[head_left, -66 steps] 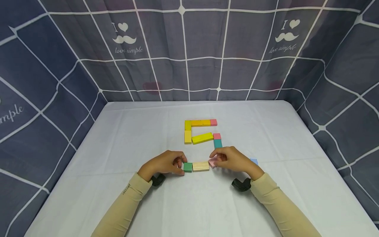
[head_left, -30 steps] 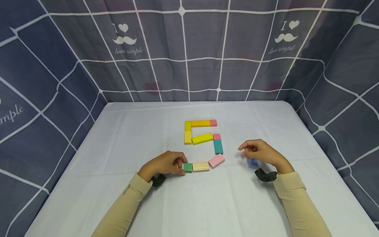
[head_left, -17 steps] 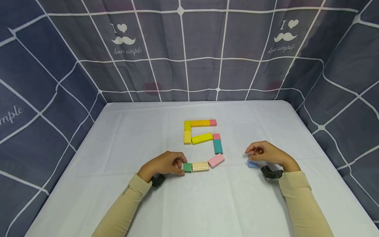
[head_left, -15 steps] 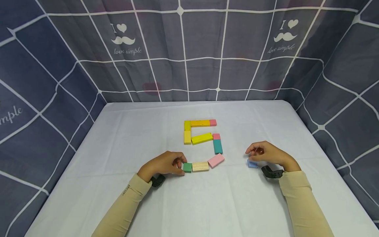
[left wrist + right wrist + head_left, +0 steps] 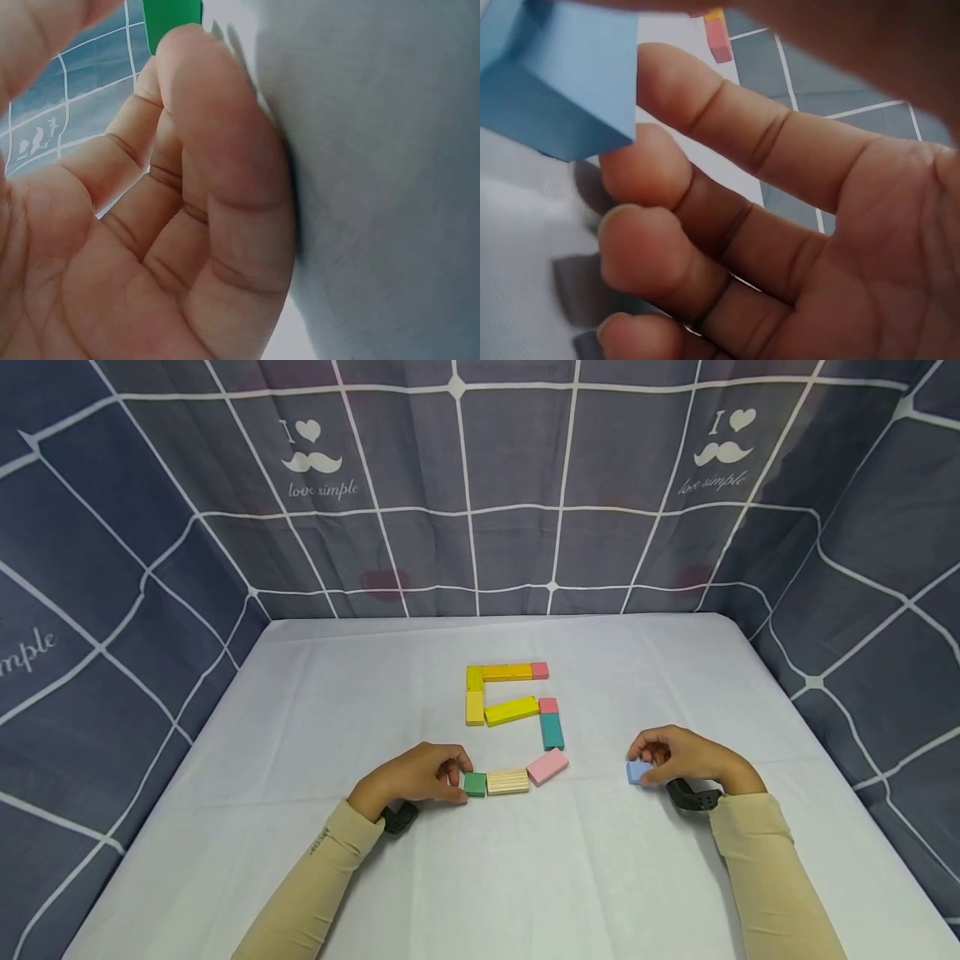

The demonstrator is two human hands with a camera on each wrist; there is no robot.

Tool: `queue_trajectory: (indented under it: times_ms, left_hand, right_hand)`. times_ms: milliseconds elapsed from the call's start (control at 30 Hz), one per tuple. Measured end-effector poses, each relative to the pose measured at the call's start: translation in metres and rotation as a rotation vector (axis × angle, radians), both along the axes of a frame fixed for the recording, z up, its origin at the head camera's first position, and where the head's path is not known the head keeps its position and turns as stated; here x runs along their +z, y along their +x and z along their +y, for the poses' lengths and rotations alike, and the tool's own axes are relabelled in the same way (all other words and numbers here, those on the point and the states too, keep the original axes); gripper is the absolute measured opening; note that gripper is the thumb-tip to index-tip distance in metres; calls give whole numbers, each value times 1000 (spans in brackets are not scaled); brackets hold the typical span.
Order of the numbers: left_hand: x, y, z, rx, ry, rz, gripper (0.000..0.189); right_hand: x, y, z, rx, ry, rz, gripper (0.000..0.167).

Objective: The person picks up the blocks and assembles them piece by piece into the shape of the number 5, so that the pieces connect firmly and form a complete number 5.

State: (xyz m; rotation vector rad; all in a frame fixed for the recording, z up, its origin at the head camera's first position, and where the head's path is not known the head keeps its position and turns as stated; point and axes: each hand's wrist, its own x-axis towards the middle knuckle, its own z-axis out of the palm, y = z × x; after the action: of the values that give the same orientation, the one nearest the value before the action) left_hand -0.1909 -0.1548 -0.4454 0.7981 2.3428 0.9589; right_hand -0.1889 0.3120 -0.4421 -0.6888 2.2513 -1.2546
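Note:
My left hand (image 5: pixel 422 777) holds a small green block (image 5: pixel 475 784) at its left end, index finger at the far side and thumb at the near side; the left wrist view shows a fingertip against the green block (image 5: pixel 172 22). On the right, my right hand (image 5: pixel 686 756) pinches a light blue block (image 5: pixel 637 772) between thumb and fingers. Close up, the blue block (image 5: pixel 562 75) looks tilted; whether it touches the table I cannot tell. Right of the green block lie a ridged natural wood block (image 5: pixel 507 782) and a slanted pink block (image 5: pixel 547 767).
Farther back, a teal block (image 5: pixel 552 732), a small pink block (image 5: pixel 549 705), a slanted yellow block (image 5: pixel 512 711) and several more yellow blocks (image 5: pixel 507 672) with a pink end block (image 5: pixel 539 671) continue the angular line. White cloth (image 5: pixel 510 877) covers the table; dark grid curtains (image 5: pixel 517 460) surround it.
My right hand has let go of the pink block, moved right to the blue block and closed its fingers and thumb on it. My left hand has stayed at the green block.

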Motion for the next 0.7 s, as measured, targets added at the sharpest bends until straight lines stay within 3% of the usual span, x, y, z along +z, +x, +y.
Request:
queue_trajectory:
  times_ms: [333, 700]
  left_hand:
    - [-1, 0, 0, -4, 10, 7, 30]
    - [0, 0, 0, -8, 1, 12, 29]
  right_hand:
    - [2, 0, -5, -35, 91, 27, 26]
    - [-1, 0, -19, -90, 147, 219, 23]
